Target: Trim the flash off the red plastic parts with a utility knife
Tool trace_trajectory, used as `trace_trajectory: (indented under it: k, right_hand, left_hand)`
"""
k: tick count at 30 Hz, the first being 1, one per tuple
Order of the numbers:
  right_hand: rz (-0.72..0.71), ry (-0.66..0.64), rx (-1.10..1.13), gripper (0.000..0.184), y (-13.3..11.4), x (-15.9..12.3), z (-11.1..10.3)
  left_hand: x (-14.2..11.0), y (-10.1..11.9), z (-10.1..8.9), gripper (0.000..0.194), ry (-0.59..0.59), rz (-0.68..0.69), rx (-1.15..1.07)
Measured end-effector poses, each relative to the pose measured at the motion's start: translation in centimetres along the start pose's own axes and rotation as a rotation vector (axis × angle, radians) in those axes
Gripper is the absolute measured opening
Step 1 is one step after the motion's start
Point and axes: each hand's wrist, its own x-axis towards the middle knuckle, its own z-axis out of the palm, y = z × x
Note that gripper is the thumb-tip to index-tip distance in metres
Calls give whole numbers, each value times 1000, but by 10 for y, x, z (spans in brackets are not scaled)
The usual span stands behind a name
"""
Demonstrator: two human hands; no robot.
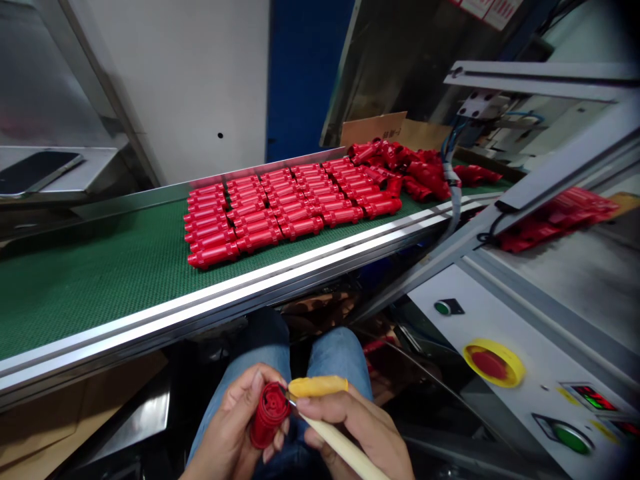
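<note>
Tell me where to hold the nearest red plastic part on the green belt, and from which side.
The nearest red plastic part lies on its side at the corner of the rows on the green belt. Come from the near side and close around its long body: another part lies along its far side, leaving the near side free.

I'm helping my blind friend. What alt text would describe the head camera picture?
A person's left hand holds a red plastic part while the right hand touches it with a thin metal-tipped tool. Beyond their knees, rows of matching red parts lie on a green conveyor belt.
</note>
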Motion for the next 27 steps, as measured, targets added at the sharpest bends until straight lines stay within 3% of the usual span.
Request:
trace_trajectory:
  k: [6,9,11,14,17,20,24,27]
  right_hand:
    - [4,-113,25,16,10,4,-7]
    - [-118,-288,-23,14,10,14,-20]
    - [-182,-326,-67,16,6,21,-28]
    - [-12,-256,63,14,-1,26,-29]
    - [250,-188,449,13,-7,25,-14]
    - [317,-286,788,32,-11,20,-1]
    - [298,-512,772,57,-14,14,-13]
    - [500,-414,627,48,-9,14,-27]
  left_hand:
    - [1,-2,-3,45,7,-27,-5]
    - [1,0,-5,47,21,-125,-9]
    - [2,2,-5,47,-1,-188,-2]
    - [4,3,-4,48,-30,-214,47]
    - [7,2,-2,50,-62,-153,105]
    - [11,2,-3,48,-90,-47,191]
    - [13,4,-9,45,-17,-12,231]
    - [14,7,-14,38,38,53,218]
